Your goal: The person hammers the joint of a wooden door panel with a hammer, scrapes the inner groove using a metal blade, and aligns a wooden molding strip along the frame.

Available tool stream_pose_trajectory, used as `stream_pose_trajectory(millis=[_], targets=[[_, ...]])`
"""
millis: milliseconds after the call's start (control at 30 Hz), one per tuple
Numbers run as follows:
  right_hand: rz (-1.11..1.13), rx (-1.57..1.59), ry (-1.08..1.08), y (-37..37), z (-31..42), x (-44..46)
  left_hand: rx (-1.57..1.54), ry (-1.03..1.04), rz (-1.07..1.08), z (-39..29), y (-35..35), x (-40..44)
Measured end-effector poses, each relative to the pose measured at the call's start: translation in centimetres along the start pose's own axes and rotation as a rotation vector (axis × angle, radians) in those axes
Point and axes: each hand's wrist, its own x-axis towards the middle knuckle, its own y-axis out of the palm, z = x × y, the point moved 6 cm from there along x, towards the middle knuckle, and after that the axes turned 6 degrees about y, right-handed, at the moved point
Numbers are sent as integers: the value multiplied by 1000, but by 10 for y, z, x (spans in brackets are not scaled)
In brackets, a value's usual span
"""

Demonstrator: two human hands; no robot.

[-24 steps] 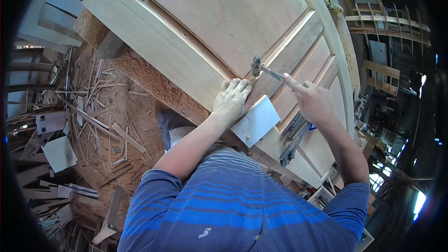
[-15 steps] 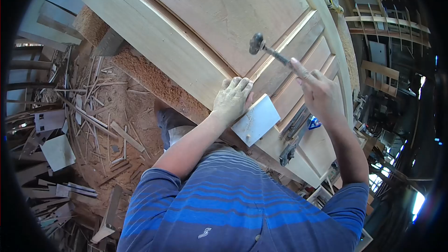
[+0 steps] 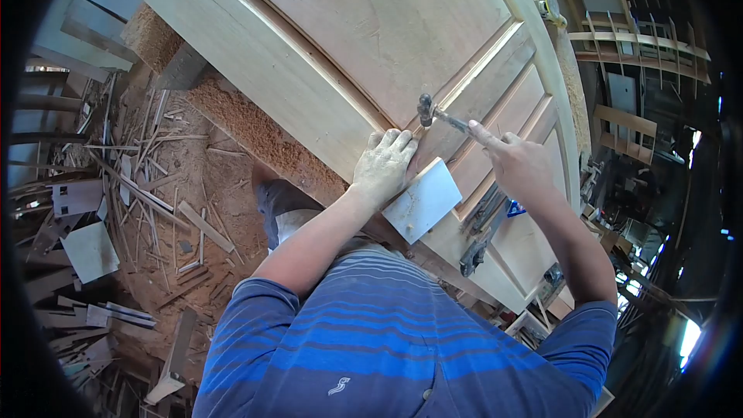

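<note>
My right hand [image 3: 522, 162] is closed around the handle of a hammer [image 3: 453, 119], its index finger stretched along the shaft. The dark hammer head hangs just above and right of my left fingertips. Dusty and pale, my left hand [image 3: 385, 161] rests on a panelled wooden door [image 3: 309, 101], by the inner corner of a raised panel. Its fingers are pressed together and curled down; whatever they pinch is hidden. A white rectangular board [image 3: 424, 200] with crumbs on it lies on the door beside my left wrist.
A long metal tool [image 3: 481, 231] and a small blue item [image 3: 515, 208] lie on the door's right part. Sawdust [image 3: 263, 135] covers the bench edge. Wood scraps [image 3: 205, 228] litter the floor at left. A yellow-rimmed round object [image 3: 551, 9] sits beyond the door's far edge.
The hammer has come down and slightly left, its head now closer to my left fingers. My left hand has stayed at the panel corner.
</note>
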Motion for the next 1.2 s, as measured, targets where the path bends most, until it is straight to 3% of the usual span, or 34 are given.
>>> stream_pose_trajectory(millis=[67,167,267,367,467,567,667,767,867,967,1067,1200], targets=[[9,71,-39,-6,-3,6,-10,-13,24,2,2,0],[-196,380,38,-34,-2,7,8,-11,1,-1,-4,1],[-256,417,42,-25,-1,6,23,0,-14,-1,-3,1],[35,24,-13,3,6,5,32,9,-12,1,2,-1],[11,181,-15,-19,3,10,-18,-6,-1,3,1,-1],[-269,449,22,-23,2,8,14,3,-40,0,-4,1],[33,50,53,-1,3,5,15,8,-42,1,1,0],[22,46,-47,-8,1,7,12,-3,-13,1,0,1],[-222,349,18,-16,1,4,17,-3,-24,1,2,0],[-188,275,1,-5,4,2,-1,-8,-6,2,2,0],[14,-13,-39,5,4,7,27,13,5,3,7,-1],[-154,275,-3,-14,6,5,11,-4,-18,1,1,-1]])
